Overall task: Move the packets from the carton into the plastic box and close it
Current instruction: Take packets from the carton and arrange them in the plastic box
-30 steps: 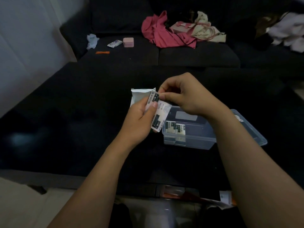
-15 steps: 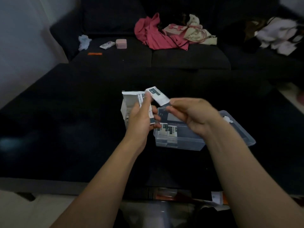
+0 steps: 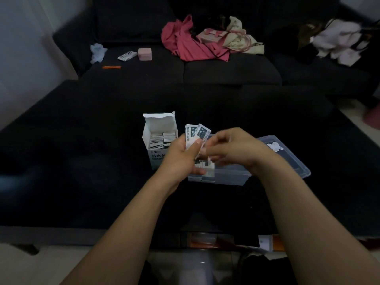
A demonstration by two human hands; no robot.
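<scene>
partway through, by the look of it. carton (image 3: 159, 138) standing open on the dark counter (image 3: 82, 171), just left of the plastic box (image 3: 230, 177), many packets (image 3: 162, 137) still packed inside. a few packets already stacked (image 3: 205, 168) at the near left end of the box; lid (image 3: 287, 155) lying open on the right. left hand (image 3: 181, 157) pinching a small fan of packets (image 3: 196, 133) above the box; right hand (image 3: 232, 149) curled, fingertips meeting that fan, exact grip blurred. left to do: emptying the carton, shutting the lid.
</scene>
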